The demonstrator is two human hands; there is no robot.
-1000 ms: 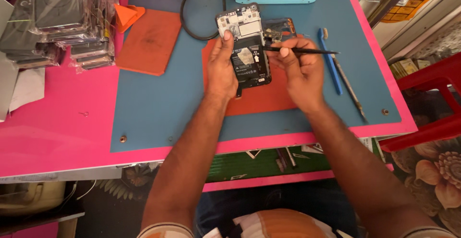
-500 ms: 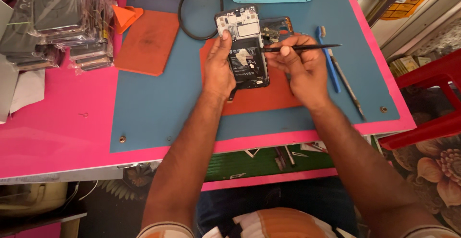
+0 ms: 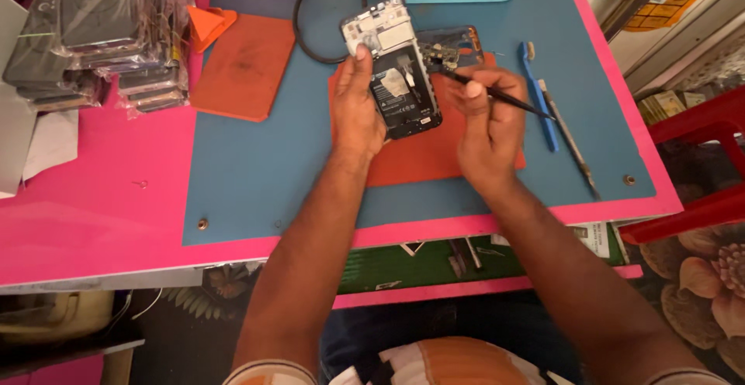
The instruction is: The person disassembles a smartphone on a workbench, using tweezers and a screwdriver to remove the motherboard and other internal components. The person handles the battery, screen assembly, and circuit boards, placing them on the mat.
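Left hand pins opened phone by its left edge on orange mat; right hand pinches thin black tool. Phone prob. light, stiff, innards fragile: hold by frame edges.

A phone repair workshop: an opened phone on a blue mat, hand tools, stacked spare parts on a pink tabletop.

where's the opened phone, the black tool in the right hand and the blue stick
opened phone (image 3: 400,94), head view, on the dark battery area in its middle
black tool (image 3: 512,102), head view, on the thin shaft past the right hand's fingers
blue stick (image 3: 541,98), head view, on the middle of its flat handle
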